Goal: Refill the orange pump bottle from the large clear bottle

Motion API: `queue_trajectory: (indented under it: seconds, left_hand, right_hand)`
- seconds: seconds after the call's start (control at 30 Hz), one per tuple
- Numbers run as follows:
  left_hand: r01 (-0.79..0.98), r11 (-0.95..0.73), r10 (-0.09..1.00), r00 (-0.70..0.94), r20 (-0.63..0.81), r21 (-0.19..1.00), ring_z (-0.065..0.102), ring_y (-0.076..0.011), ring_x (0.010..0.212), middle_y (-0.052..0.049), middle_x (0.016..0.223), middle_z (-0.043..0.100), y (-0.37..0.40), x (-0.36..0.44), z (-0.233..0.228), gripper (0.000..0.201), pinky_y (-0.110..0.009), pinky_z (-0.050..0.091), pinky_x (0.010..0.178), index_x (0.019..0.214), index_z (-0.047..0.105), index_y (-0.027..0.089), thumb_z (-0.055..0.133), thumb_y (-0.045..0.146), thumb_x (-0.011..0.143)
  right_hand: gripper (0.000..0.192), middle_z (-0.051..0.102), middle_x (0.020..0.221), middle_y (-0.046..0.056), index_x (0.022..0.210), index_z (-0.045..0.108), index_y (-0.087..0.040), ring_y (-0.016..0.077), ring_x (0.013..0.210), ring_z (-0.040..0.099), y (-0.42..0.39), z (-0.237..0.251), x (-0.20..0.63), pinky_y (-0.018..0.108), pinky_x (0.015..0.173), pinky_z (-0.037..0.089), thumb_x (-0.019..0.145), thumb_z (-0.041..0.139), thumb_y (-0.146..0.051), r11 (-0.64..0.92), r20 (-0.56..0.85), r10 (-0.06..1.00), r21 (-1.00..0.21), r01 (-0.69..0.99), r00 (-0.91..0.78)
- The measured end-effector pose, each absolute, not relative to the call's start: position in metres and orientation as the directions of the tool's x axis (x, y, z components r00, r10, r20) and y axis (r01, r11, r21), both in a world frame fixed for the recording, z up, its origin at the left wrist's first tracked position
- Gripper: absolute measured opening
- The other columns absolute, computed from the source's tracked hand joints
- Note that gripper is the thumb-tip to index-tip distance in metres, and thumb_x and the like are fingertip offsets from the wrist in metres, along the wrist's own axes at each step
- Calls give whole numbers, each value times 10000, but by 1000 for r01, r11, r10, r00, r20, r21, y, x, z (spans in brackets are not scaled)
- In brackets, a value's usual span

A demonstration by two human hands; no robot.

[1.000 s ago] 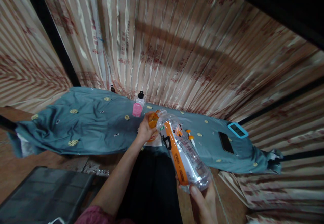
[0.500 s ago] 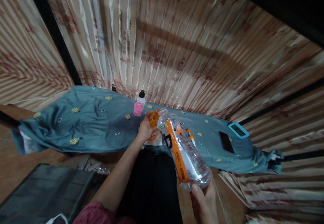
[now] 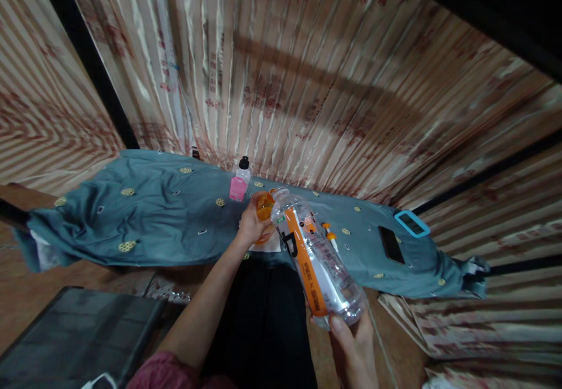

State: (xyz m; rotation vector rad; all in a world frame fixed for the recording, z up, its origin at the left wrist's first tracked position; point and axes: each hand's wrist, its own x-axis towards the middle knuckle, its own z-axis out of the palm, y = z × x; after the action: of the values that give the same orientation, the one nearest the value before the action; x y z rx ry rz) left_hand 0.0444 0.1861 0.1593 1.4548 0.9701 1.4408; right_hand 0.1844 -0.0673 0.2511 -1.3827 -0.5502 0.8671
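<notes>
Your right hand (image 3: pixel 353 342) grips the base of a clear plastic bottle (image 3: pixel 316 260) with an orange label, tilted so its open neck points away from you toward a small orange container (image 3: pixel 264 208). Your left hand (image 3: pixel 250 225) is closed around that container, holding it just above the table (image 3: pixel 144 225); the bottle's mouth sits right beside the container's rim.

The table is long and narrow, draped in a wrinkled teal cloth (image 3: pixel 132 213) dotted with small yellow round patches. On it, behind your left hand, stands a small bottle with a pink label (image 3: pixel 239 184) and a black cap. Just right of the big bottle lies a small white and orange tube (image 3: pixel 330 235). Farther right a dark phone (image 3: pixel 389 244) lies flat, and near it a device with a blue rim (image 3: pixel 411 224).

Behind the table hangs a pleated beige curtain (image 3: pixel 307 84) with reddish print, filling the whole backdrop. A dark case (image 3: pixel 74 336) sits low at your left.
</notes>
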Motion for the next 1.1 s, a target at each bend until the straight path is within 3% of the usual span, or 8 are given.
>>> queue_trajectory:
  seconds: [0.23, 0.43, 0.73, 0.93, 1.1]
  left_hand:
    - [-47, -358, 933, 34, 359, 933, 723, -286, 1157, -53, 1218, 732, 185, 44, 159, 730, -490, 543, 1086, 1288, 527, 242, 835, 175, 630]
    - [-38, -362, 931, 29, 363, 931, 729, -290, 1138, -58, 1203, 734, 184, 44, 161, 706, -484, 544, 1080, 1272, 531, 243, 838, 193, 638]
    - [-42, -365, 930, 23, 366, 930, 720, -302, 1156, -59, 1219, 726, 185, 44, 160, 710, -489, 550, 1064, 1267, 548, 245, 858, 205, 629]
    - [-45, -358, 933, 24, 359, 933, 711, -292, 1172, -67, 1232, 716, 185, 44, 159, 730, -455, 540, 1081, 1277, 543, 230, 856, 193, 618]
    - [-17, -340, 940, 26, 340, 940, 714, -286, 1155, -50, 1196, 723, 185, 44, 160, 707, -439, 542, 1065, 1267, 553, 241, 841, 180, 624]
  right_hand:
    - [812, 742, 1294, 118, 1414, 589, -264, 325, 1129, 730, -70, 239, 190, 419, 897, 599, 706, 871, -543, -9, -95, 806, -989, -147, 584]
    - [866, 732, 1293, 124, 1389, 585, -240, 326, 1112, 728, -68, 244, 187, 379, 809, 617, 645, 909, -544, -12, -129, 789, -981, -194, 600]
    - [820, 746, 1288, 134, 1418, 568, -254, 329, 1074, 752, -69, 237, 192, 397, 796, 622, 709, 869, -539, -1, -77, 822, -991, -134, 564]
    - [803, 737, 1316, 137, 1382, 600, -232, 342, 1213, 709, -68, 235, 192, 433, 975, 582, 689, 889, -515, 39, -50, 808, -990, -139, 587]
    - [823, 737, 1282, 136, 1383, 583, -244, 323, 1047, 751, -70, 234, 192, 390, 757, 628, 686, 880, -564, 2, -71, 804, -993, -122, 590]
